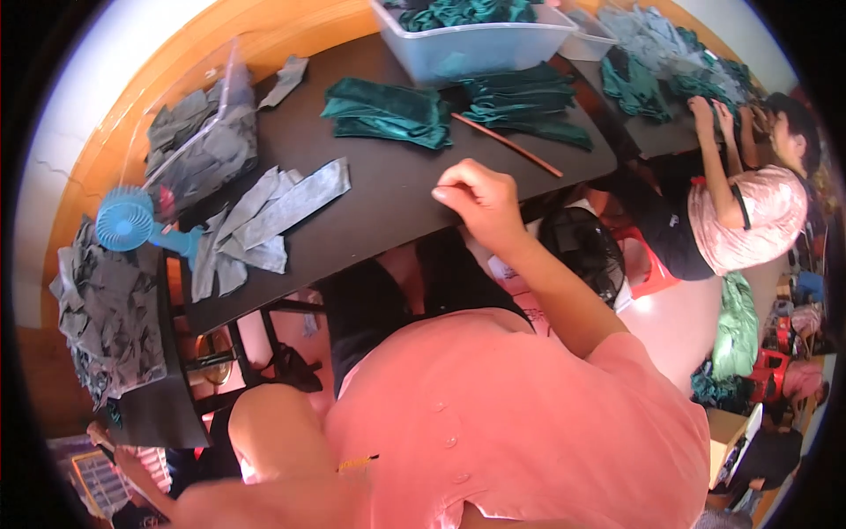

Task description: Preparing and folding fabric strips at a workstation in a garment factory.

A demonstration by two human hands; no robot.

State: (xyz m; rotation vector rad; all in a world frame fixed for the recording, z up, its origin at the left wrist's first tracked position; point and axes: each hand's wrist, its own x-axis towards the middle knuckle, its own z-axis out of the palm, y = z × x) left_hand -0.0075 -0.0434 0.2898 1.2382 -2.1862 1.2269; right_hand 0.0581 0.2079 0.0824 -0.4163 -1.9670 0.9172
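Over the near edge of the dark table (388, 189), my right hand (480, 198) is closed, thumb and fingers pressed together; what it holds, if anything, is too small or hidden to tell. Beyond it lies a thin reddish-brown stick (520, 153). One stack of dark green velvety fabric strips (388, 113) is left of the stick, and another green stack (529, 97) touches its far end. Several grey fabric strips (282, 212) lie crossed at the table's left. My left arm (278, 428) is bent at the lower left, its forearm smeared by motion; the hand is out of view.
A clear plastic bin (480, 53) of green fabric stands at the back. Left are a bag of grey pieces (207, 145), a blue handheld fan (128, 219) and a grey fabric heap (110, 317). Another person (749, 212) handles green fabric at right, near a black fan (582, 251).
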